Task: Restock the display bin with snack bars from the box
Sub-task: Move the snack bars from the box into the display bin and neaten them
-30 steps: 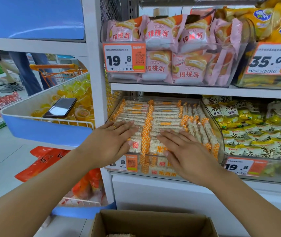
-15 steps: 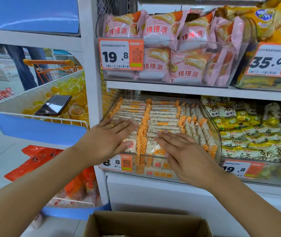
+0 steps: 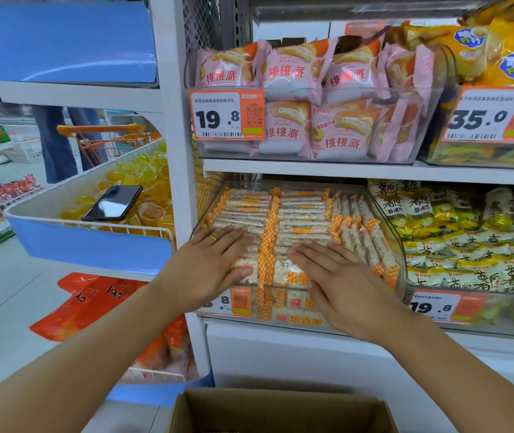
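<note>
**On the middle shelf: both hands flat on the snack bars**

On the middle shelf, the clear display bin [image 3: 401,245] is nearly full of snack bars [image 3: 299,214] in orange-checked wrappers, laid in rows, with a few standing on edge along its right side. The left hand [image 3: 209,264] and right hand [image 3: 337,282] lie palm down on the front rows, fingers [image 3: 304,250] straight and slightly spread, holding nothing. This looks like levelling the stack. To do it well, press evenly with flat palms rather than fingertips, nudge the front rows back so none hang over the bin's front lip, and keep the wrapper ends lined up. Below, the cardboard box [image 3: 280,407] stands open at the frame's lower edge; whether bars remain inside cannot be told, so check before finishing.
</note>
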